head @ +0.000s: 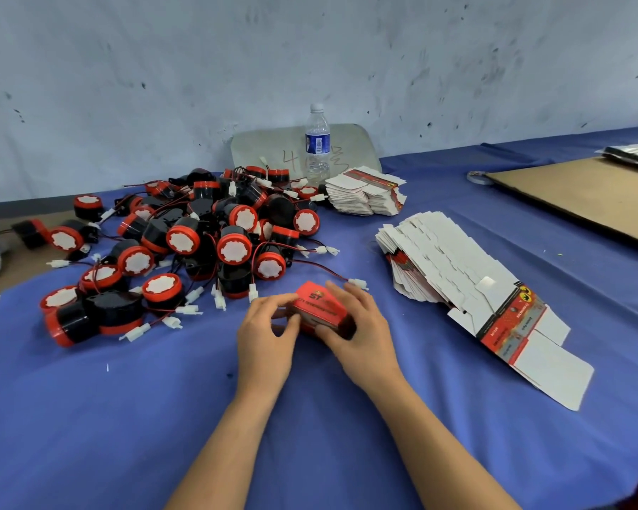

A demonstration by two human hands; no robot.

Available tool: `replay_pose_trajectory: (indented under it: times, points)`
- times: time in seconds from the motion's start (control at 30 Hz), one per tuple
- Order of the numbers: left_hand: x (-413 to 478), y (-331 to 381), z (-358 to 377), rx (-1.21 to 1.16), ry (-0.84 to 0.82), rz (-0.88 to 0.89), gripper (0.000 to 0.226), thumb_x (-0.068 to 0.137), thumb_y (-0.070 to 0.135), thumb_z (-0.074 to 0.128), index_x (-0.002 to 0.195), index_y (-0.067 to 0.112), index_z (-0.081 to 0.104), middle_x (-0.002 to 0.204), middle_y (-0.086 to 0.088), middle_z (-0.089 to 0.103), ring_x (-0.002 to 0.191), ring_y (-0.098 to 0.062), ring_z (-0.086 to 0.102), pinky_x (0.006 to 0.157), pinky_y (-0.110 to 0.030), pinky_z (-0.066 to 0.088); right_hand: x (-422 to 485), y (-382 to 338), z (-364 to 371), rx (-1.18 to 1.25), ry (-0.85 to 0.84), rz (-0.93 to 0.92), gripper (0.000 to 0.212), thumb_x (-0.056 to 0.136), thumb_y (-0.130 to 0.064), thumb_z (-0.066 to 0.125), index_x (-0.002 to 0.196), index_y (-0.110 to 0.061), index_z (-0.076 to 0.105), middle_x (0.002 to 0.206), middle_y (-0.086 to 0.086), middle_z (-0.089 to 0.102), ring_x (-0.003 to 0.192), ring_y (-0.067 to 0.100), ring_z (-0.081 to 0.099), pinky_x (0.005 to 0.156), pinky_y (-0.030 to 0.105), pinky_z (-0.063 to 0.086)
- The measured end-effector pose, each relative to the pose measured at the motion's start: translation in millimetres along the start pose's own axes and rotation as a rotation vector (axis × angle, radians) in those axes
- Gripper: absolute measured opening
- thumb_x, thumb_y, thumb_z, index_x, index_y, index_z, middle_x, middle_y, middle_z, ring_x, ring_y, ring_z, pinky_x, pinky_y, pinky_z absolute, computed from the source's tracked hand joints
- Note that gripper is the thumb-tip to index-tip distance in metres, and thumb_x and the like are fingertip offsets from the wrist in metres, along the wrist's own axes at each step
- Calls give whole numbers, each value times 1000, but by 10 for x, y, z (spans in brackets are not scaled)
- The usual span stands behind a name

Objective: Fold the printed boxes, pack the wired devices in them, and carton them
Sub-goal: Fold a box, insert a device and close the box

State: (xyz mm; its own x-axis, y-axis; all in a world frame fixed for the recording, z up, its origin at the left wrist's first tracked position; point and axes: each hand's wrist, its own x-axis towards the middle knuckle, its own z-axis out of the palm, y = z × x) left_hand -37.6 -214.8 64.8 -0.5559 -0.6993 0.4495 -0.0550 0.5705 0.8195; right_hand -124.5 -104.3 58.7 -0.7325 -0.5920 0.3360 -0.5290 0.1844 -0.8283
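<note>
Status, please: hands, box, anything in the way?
Left hand and right hand grip red box. Device pile to its left, apart. White connector close behind box.

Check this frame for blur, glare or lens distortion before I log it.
Head view: soft, even light, no harsh glare; wide-angle bending curves the far edge of the table; the printed box between left hand and right hand is slightly soft, its lettering only partly legible.

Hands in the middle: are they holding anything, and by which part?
Both hold one red printed box: the left hand pinches its left end, the right hand wraps its top and right end.
</note>
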Motion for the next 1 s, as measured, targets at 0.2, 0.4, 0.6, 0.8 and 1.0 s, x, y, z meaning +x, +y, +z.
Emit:
replay_pose_trajectory:
  times: [0.2,0.4,0.6,0.8,1.0]
  points:
    - [-57,116,-28,-373,-290,-126,66,76,26,82,130,44,48,125,19,56,112,-2,58,85,-21,52,44,-59,-127,536,131,234,18,88,-33,63,86,-18,72,84,-2,71,75,11,64,66,26,49]
    - [-84,143,44,-453,-285,-192,54,60,38,84,103,23,54,90,10,70,83,-6,66,67,-16,50,37,-135,-118,595,147,189,34,84,-44,58,75,-11,61,73,-7,60,69,7,53,64,21,42]
    - [-127,173,136,-368,-257,-212,44,62,39,86,92,23,58,81,11,69,73,-5,62,65,-20,50,28,-180,-86,407,315,135,57,90,-47,50,72,7,54,69,26,52,63,17,42,58,34,35]
    - [-88,134,134,-335,-188,-233,31,74,28,83,89,24,56,73,15,65,68,-2,60,59,-19,50,84,-87,-13,485,229,186,46,87,-51,54,78,-7,61,68,0,58,65,9,50,63,28,40]
    - [44,57,-44,-628,-63,-398,45,72,40,68,113,21,60,105,0,67,90,-12,68,60,-27,57,141,-12,-13,555,-13,244,29,82,-34,75,106,-22,62,67,-11,63,48,13,56,46,22,43]
